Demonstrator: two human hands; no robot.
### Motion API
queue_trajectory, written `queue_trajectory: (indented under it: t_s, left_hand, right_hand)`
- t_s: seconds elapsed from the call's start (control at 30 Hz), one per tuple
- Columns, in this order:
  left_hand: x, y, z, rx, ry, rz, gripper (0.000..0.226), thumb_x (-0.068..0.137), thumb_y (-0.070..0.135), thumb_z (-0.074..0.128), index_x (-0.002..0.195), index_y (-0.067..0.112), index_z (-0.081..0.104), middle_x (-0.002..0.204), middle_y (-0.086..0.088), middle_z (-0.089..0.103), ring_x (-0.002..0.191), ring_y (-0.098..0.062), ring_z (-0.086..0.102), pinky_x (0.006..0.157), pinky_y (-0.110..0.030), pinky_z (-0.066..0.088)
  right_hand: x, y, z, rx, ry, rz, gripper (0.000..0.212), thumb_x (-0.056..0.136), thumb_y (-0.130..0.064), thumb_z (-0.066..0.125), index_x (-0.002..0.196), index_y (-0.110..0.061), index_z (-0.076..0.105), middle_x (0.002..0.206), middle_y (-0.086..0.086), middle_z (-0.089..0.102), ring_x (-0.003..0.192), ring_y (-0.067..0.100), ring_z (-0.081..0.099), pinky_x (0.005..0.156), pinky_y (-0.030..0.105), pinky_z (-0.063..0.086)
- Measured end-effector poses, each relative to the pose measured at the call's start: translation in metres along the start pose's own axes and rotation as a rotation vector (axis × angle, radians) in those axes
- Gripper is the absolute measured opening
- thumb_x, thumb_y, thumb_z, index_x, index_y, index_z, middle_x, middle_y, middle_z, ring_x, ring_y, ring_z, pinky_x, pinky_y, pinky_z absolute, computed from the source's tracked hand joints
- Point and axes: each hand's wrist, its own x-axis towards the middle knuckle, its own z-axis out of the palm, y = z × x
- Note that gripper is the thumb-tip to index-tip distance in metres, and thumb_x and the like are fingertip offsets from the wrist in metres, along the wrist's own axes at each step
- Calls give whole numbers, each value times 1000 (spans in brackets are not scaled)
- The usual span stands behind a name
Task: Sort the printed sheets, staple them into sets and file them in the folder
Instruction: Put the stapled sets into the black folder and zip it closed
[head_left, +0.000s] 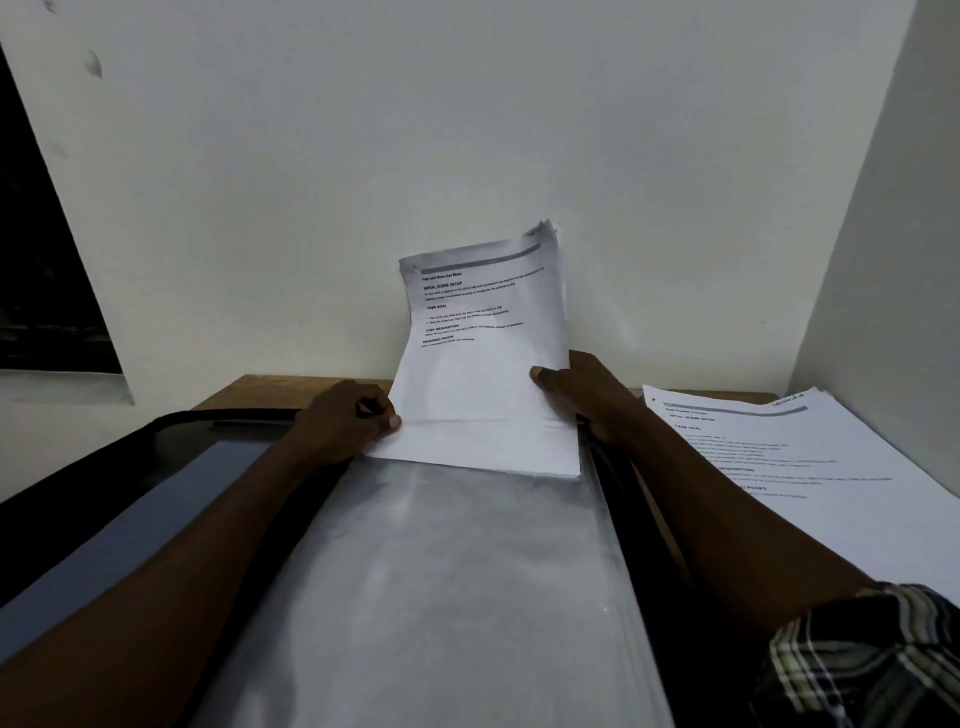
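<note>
Pale off-white wall (467, 130) fills the upper half, with a second wall meeting it at a corner on the right and a dark window opening (41, 260) far left. Below it a black open folder (130, 519) covers most of the brown wooden desk (249, 389). Its left cover shows a blue-grey panel, and its middle is a long clear plastic sleeve (441, 571), glossy and lying flat, running from the near edge toward the wall. Loose stack of white printed sheets (831, 493) lies flat on the desk right of the folder, just beside its black right edge, text side up, page edges slightly fanned. The set of white printed sheets with a grey header bar (483, 384) is held roughly upright at the far end of the sleeve. It is tilted a bit clockwise, its bottom edge touches the sleeve's far end, and the top right corner is curled and close to the wall. Can't tell if the bottom edge is inside the pocket or only resting on it. No staple visible at this resolution. Left hand (343, 421) has fingers curled, thumb and fingers pinching the set's lower left corner. Right hand (587, 395) grips the set's right edge lower down, thumb on the front face, fingers behind the paper. Dark plaid sleeve (857, 660) shows on the right arm, bottom right.
</note>
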Motion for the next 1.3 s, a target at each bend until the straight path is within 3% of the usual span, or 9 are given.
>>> queue_trajectory:
  t_s: [0.27, 0.43, 0.57, 0.63, 0.8, 0.93, 1.0, 1.13, 1.3]
  left_hand:
    - [-5, 14, 10, 219, 39, 87, 20, 72, 61, 72, 74, 44, 62, 117, 9, 42, 126, -21, 41, 105, -48, 38]
    - [-4, 47, 22, 364, -101, 189, 19, 81, 52, 73, 86, 39, 61, 130, 6, 44, 132, -19, 31, 109, -54, 30]
    - [2, 62, 31, 339, -183, 287, 21, 84, 38, 75, 74, 36, 56, 101, 9, 58, 108, -18, 50, 97, -47, 42]
    - [4, 66, 32, 282, -201, 330, 30, 85, 25, 75, 68, 30, 51, 84, 6, 61, 91, -21, 57, 85, -39, 47]
    - [6, 70, 28, 229, -170, 346, 35, 85, 8, 73, 63, 24, 50, 66, 4, 62, 60, 0, 51, 59, -14, 35]
    - [3, 72, 31, 211, -164, 365, 33, 85, 5, 71, 65, 25, 53, 62, 11, 59, 58, 7, 52, 57, -9, 36]
    - [2, 73, 33, 204, -158, 369, 26, 84, 5, 69, 69, 22, 57, 69, 3, 66, 60, 0, 50, 57, -10, 35]
    - [3, 76, 36, 170, -128, 352, 18, 85, 1, 65, 74, 15, 60, 73, -2, 65, 64, -9, 50, 56, -10, 34]
    - [6, 71, 43, 109, -63, 330, 14, 85, 0, 66, 73, 6, 61, 68, -1, 63, 58, -2, 48, 57, -16, 34]
  right_hand:
    - [-3, -11, -19, -124, -184, 168, 17, 83, -17, 75, 97, -10, 68, 94, 6, 72, 84, 23, 68, 83, 34, 54]
    - [7, -3, -11, 13, 118, 35, 17, 91, -35, 63, 86, -20, 65, 102, 9, 70, 94, 29, 66, 84, 42, 56]
    - [8, -4, -16, -128, 103, 111, 16, 92, -28, 60, 83, -14, 61, 99, 12, 66, 90, 29, 65, 86, 46, 56]
    - [4, -12, -22, -264, 35, 138, 15, 94, -22, 60, 86, -9, 58, 86, 8, 59, 74, 21, 58, 72, 36, 53]
    - [6, -17, -31, -637, -96, 200, 26, 96, -27, 58, 85, -4, 53, 72, 8, 57, 60, 21, 54, 60, 30, 42]
    - [5, 0, -18, -400, 114, 43, 32, 87, -24, 59, 103, 3, 64, 101, 15, 66, 89, 27, 59, 70, 27, 41]
    - [0, 3, -12, -339, 200, -78, 43, 76, -32, 52, 96, 3, 65, 91, 13, 63, 85, 25, 55, 62, 27, 36]
    - [1, 6, -10, -475, 106, -109, 24, 90, -19, 58, 82, 4, 58, 83, 14, 56, 79, 22, 49, 51, 17, 29]
    - [6, -1, -17, -492, -129, 32, 29, 84, -18, 71, 106, 1, 68, 105, 10, 68, 93, 26, 62, 77, 27, 50]
